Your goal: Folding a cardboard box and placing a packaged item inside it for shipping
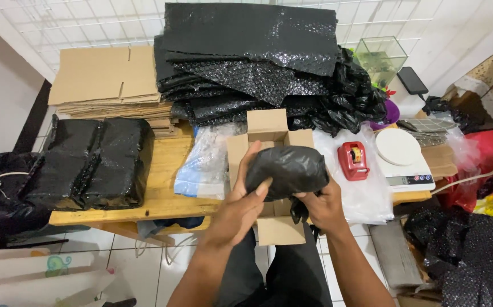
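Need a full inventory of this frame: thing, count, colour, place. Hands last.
black wrapped bundle: 1, black, held in both hands over the open box
open cardboard box: 1, brown, table front centre
bubble wrap sheets: stack, count unclear, black, table rear
flattened cartons: stack, brown, table rear left
black wrapped packs: 2 side by side, black, table left
clear plastic bag: 1, clear with blue, left of the box
tape dispenser: 1, red, right of the box
scale: 1, white, table right
glass tank: 1, clear greenish, rear right
phone: 1, black, beside the tank
wooden table: 1, light wood
left hand: 1, gripping the bundle
right hand: 1, gripping the bundle
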